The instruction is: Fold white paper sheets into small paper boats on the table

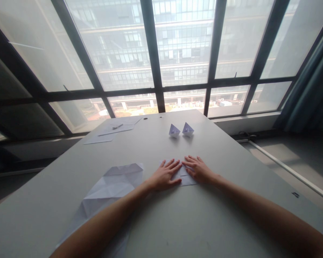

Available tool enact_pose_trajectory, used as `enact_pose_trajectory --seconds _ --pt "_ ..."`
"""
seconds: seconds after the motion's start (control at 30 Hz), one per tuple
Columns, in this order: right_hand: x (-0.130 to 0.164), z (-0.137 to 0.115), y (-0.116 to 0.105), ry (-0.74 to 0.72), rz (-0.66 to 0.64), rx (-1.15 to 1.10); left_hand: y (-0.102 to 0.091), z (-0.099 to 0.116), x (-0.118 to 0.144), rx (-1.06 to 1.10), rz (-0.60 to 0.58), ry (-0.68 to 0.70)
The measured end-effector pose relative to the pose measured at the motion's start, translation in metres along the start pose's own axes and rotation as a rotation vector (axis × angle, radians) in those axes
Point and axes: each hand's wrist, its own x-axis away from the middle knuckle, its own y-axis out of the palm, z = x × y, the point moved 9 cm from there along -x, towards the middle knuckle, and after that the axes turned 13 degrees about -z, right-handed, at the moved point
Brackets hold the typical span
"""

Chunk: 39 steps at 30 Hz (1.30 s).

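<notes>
A small folded sheet of white paper [187, 180] lies flat on the white table. My left hand [166, 175] rests on its left part with the fingers stretched out. From the other side my right hand [199, 169] presses on its upper right, fingers also extended. Both hands cover much of the paper, so its full outline is hidden. Beyond them stand two folded paper boats [174, 131], side by side with pointed tops. Under and beside my left forearm spreads a large creased sheet of paper [115, 184].
At the far left of the table [226, 222] lie flat sheets of paper [99, 139] with a small white object [117, 126] on top. Dark-framed windows [157, 53] rise behind the table. A blue curtain [307, 86] hangs at right, and a small dark mark [295, 195] shows near the right edge.
</notes>
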Motion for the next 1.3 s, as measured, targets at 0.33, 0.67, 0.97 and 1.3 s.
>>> enact_pose_trajectory --seconds 0.33,0.67,0.97,1.3 --pt "-0.0008 0.0006 0.0004 0.001 -0.005 -0.004 -0.0001 -0.0004 -0.0001 0.011 -0.002 -0.006" --pt "0.0002 0.0005 -0.0001 0.001 -0.005 0.000 -0.0003 0.0006 -0.0003 0.011 -0.003 -0.005" --pt "0.0004 0.0008 0.0000 -0.002 -0.001 -0.003 0.0005 0.0004 -0.0005 0.008 -0.008 -0.002" --pt "-0.0004 -0.0003 0.0004 -0.007 -0.004 0.003 -0.0006 0.0004 0.0006 -0.001 -0.003 -0.008"
